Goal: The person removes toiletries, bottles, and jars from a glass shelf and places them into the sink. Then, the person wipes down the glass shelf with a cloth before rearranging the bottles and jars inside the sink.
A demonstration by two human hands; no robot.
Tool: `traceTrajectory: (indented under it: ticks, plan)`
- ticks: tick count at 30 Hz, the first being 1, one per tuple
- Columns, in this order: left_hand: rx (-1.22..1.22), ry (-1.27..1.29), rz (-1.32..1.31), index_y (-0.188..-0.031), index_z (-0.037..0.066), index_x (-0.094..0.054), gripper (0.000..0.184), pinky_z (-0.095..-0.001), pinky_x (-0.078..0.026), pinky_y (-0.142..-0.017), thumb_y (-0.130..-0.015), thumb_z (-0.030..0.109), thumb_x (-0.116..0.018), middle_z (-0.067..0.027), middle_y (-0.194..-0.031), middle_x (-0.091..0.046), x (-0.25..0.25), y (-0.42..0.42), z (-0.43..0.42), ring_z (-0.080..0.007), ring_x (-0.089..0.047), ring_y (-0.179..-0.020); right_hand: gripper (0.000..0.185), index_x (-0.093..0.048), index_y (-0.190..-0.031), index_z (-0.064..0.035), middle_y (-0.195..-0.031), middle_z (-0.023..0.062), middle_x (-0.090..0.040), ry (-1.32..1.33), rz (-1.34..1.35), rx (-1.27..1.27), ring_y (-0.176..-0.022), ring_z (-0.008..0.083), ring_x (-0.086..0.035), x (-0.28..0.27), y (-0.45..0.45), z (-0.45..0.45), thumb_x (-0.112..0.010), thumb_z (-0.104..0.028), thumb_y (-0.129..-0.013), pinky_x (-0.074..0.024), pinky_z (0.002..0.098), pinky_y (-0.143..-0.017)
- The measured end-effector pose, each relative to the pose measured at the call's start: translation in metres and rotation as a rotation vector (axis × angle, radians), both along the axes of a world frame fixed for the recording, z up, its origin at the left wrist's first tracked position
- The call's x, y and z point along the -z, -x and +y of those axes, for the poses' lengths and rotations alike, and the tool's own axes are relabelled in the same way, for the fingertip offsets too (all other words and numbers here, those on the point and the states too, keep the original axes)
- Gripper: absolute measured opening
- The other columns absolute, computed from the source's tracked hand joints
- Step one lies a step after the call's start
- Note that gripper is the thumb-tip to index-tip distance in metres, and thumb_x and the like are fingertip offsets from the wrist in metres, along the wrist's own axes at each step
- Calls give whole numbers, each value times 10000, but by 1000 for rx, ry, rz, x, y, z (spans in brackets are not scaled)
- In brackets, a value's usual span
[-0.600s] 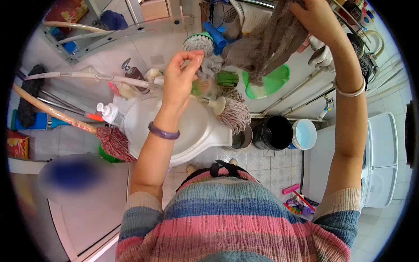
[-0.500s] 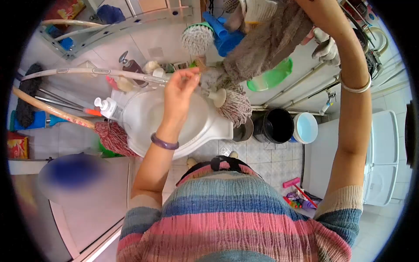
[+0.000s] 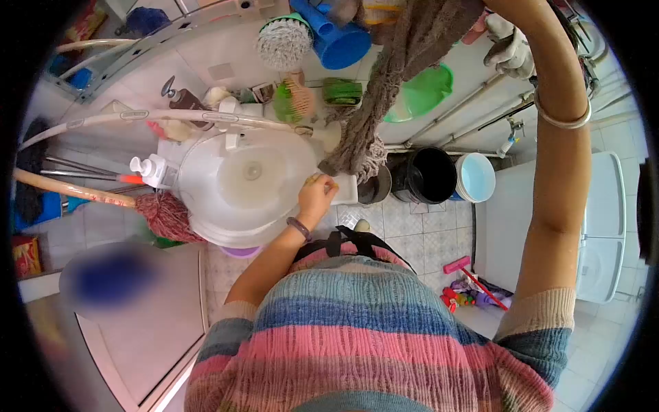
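Note:
A long grey-brown cloth [image 3: 405, 62] hangs from the top edge down to the right side of the white washbasin [image 3: 213, 172]. My right hand [image 3: 511, 5] is at the top edge beside the cloth's upper end, closed on it, its fingers mostly cut off. My left hand [image 3: 317, 194] is at the basin's right rim, just below the cloth's lower tip. Its fingers are curled together; what they hold, if anything, is too small to tell. The cloth partly covers a pale mop head [image 3: 376, 159].
A red mop [image 3: 165, 216] leans left of the basin near a white pump bottle [image 3: 154, 170]. A hose [image 3: 158, 117] crosses behind. Black [image 3: 429, 175] and white [image 3: 475, 177] buckets stand right. A brush [image 3: 283, 42], blue scoop [image 3: 340, 44] and green basin [image 3: 422, 95] hang behind.
My left hand has moved down and right, from above the basin to its right rim. The cloth now hangs lower and narrower. The view has shifted, and the basin's drain shows.

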State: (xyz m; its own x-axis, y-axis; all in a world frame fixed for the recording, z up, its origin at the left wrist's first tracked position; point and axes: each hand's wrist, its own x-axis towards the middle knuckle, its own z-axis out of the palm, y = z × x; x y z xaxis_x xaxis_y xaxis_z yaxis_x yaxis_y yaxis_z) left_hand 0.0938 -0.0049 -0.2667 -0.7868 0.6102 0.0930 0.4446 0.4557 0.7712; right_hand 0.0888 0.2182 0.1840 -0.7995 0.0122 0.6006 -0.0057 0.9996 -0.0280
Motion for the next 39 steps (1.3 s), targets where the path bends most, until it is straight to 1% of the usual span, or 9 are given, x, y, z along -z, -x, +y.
traceTrajectory:
  ticks: [12,15,17,19,23,32,34,38,39]
  plan:
    - [39,-30,148,-899,51,-656,144,-400,-497,-716,-773,38,-587,-123,-885,-641,-30,3,-6,-310,-612,-819,474,-456,-1271,-21,-861,246,-642,93,-68,146,-760,355,-646,-5,2,26,-567,-139,-825,-499,432,-658]
    - [54,-174,200,-865,49,-657,103,-365,-507,-653,-773,36,-613,-104,-836,-642,-74,-1,-6,-282,-625,-743,501,-501,-1260,-115,-750,233,-634,87,269,-42,-674,369,-647,16,-12,45,-558,-102,-763,-523,420,-675]
    - [85,-299,244,-866,49,-668,96,-335,-512,-620,-777,32,-635,-98,-791,-640,-108,-3,2,-267,-629,-684,545,-457,-1314,-49,-1032,146,-647,271,355,-270,-839,224,-624,27,-28,53,-513,-59,-771,-488,306,-794]
    - [140,-454,225,-914,45,-678,131,-325,-515,-639,-789,43,-641,-103,-844,-648,-164,-5,12,-246,-638,-695,570,-443,-1329,-16,-1203,120,-582,1017,238,-521,-990,187,-588,31,-49,40,-490,-40,-762,-464,304,-874]
    - [264,-656,284,-1155,-23,-581,407,-313,-493,-812,-798,137,-689,-147,-1056,-611,-274,7,46,-262,-605,-988,580,-444,-1310,-11,-1324,168,-485,1609,139,-777,-986,204,-582,38,-70,27,-526,-149,-752,-477,323,-868]
    - [714,-872,-832,-1099,26,-581,207,-223,-485,-775,-896,69,-590,-4,-980,-635,-331,22,124,-69,-599,-862,448,-530,-1233,-29,-1138,117,-611,1835,330,-809,-1017,247,-610,71,-89,73,-529,-150,-802,-492,381,-900]
    - [801,-1013,-956,-1162,42,-546,231,-331,-485,-899,-938,71,-501,-63,-1112,-618,-343,19,128,-162,-593,-1022,567,-440,-1308,13,-1242,213,-549,2043,351,-784,-1144,358,-544,88,-97,96,-475,-309,-843,-413,488,-1005]
    - [878,-1059,-1097,-1239,92,-475,270,-379,-472,-947,-974,105,-426,-87,-1215,-568,-351,19,143,-216,-557,-1123,490,-506,-1265,-3,-1227,158,-579,2061,418,-378,-1111,285,-574,175,-94,118,-425,-372,-953,-445,447,-978]
    - [886,-1052,-1144,-1249,96,-462,275,-382,-467,-952,-979,117,-415,-90,-1234,-557,-354,18,147,-221,-551,-1133,480,-510,-1257,-5,-1203,139,-595,2383,196,-517,-1068,280,-599,178,-100,99,-415,-372,-962,-473,447,-945]
